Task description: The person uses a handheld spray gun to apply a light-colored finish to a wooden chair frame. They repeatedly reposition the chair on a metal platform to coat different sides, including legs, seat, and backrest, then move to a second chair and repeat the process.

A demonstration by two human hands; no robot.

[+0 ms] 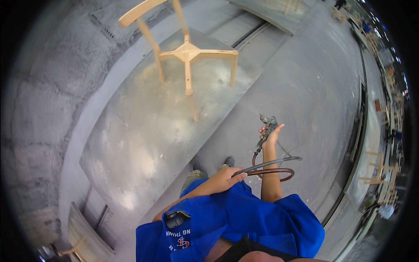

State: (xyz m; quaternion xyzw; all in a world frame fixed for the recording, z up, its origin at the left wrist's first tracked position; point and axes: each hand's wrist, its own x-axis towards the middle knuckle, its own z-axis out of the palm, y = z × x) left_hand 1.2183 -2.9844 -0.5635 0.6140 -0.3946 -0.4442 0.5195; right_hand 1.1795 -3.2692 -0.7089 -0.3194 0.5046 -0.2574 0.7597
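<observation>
Pale unfinished wood makes up the chair frame (185, 52) that stands on a grey, paint-dusted platform (144, 144) ahead of the person; it has a curved backrest rail, crossed seat rails and bare legs, with no seat panel on it. The right hand (270, 135) is closed around the handle of a grimy spray gun (267, 126), held up in front of the body, well apart from the chair frame and to its lower right. From the gun's base two hoses (273, 168), one dark and one reddish-brown, loop down and across toward the left hand (224, 179), which grips them near the waist with the fingers curled over. Blue short sleeves (244, 222) cover the person's upper arms. Two dark shoes (229, 161) show on the grey concrete floor (314, 87) below. More wooden chair frames (377, 168) stand along the right edge of the view.
</observation>
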